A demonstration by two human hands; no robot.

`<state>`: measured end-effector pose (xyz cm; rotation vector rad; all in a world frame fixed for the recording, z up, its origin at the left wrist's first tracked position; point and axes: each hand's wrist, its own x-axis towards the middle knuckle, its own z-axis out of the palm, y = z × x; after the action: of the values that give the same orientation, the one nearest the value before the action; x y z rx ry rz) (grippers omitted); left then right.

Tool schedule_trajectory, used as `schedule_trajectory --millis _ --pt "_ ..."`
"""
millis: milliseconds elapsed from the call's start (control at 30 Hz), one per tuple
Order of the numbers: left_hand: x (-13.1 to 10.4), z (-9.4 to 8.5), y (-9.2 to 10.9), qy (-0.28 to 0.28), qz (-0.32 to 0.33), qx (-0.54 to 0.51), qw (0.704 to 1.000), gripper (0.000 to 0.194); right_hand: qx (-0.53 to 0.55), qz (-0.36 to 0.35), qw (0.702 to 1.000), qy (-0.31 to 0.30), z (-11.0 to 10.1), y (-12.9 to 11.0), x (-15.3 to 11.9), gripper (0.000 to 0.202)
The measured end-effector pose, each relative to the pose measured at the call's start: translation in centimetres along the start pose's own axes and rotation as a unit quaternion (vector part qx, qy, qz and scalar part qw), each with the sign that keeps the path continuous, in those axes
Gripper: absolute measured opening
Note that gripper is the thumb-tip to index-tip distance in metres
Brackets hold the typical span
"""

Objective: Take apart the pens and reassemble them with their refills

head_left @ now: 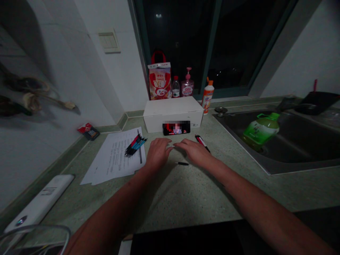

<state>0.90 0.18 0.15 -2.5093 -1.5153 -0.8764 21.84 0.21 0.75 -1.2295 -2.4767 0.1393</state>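
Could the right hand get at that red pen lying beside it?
Probably yes: the red pen lies close by the right hand with nothing seen in between, though that hand seems busy pinching a thin piece.

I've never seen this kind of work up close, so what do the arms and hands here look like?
They belong to a person: the forearms are bare, with no sleeves in view. Neither the left hand nor the right hand wears a glove, and no watch, bracelet or cable shows. It is too dim to rule out a ring.
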Motion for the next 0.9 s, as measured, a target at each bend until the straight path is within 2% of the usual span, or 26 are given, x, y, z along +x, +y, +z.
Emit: schedule_trajectory --millis 67,100,167,267,300,367,467,567,667,767,900 --pt "-0.1 -0.3 0.3 0.042 0.014 -0.008 0.999 0.029 0.003 0.023 1.0 0.019 0.0 0.3 0.0 0.054" --pt "-0.2 -0.4 0.4 0.041 0.028 -0.019 0.999 0.029 0.004 0.038 0.999 0.031 -0.1 0.5 0.1 0.053" --pt "-0.5 -0.5 0.8 -0.015 0.073 -0.053 0.996 0.026 0.011 0.062 0.997 0.054 -0.2 1.0 0.2 0.051" --pt "-0.8 -0.2 1.4 -0.149 0.144 -0.103 0.973 0.023 0.019 0.084 0.993 0.076 -0.3 1.6 0.3 0.048" --pt "-0.9 -0.1 1.6 -0.179 0.153 -0.109 0.966 0.021 0.02 0.088 0.993 0.08 -0.3 1.7 0.3 0.048" --pt "-0.9 0.1 1.8 -0.205 0.15 -0.108 0.961 0.015 0.023 0.091 0.992 0.088 -0.3 1.7 0.3 0.046" --pt "-0.6 0.3 1.6 -0.174 0.102 -0.1 0.974 0.011 0.03 0.088 0.991 0.093 -0.4 1.5 0.2 0.044" --pt "-0.3 0.1 0.6 -0.074 -0.015 -0.1 0.992 0.014 0.028 0.082 0.992 0.09 -0.5 1.4 0.1 0.042" --pt "-0.2 -0.2 -0.4 0.013 -0.114 -0.102 0.988 0.017 0.024 0.073 0.993 0.085 -0.6 1.3 0.1 0.043" --pt "-0.1 -0.5 -0.8 0.042 -0.144 -0.102 0.983 0.019 0.023 0.057 0.996 0.072 -0.8 1.0 0.1 0.042" --pt "-0.2 -0.5 -0.9 0.042 -0.145 -0.088 0.985 0.018 0.02 0.046 0.997 0.061 -1.0 0.6 0.0 0.042"
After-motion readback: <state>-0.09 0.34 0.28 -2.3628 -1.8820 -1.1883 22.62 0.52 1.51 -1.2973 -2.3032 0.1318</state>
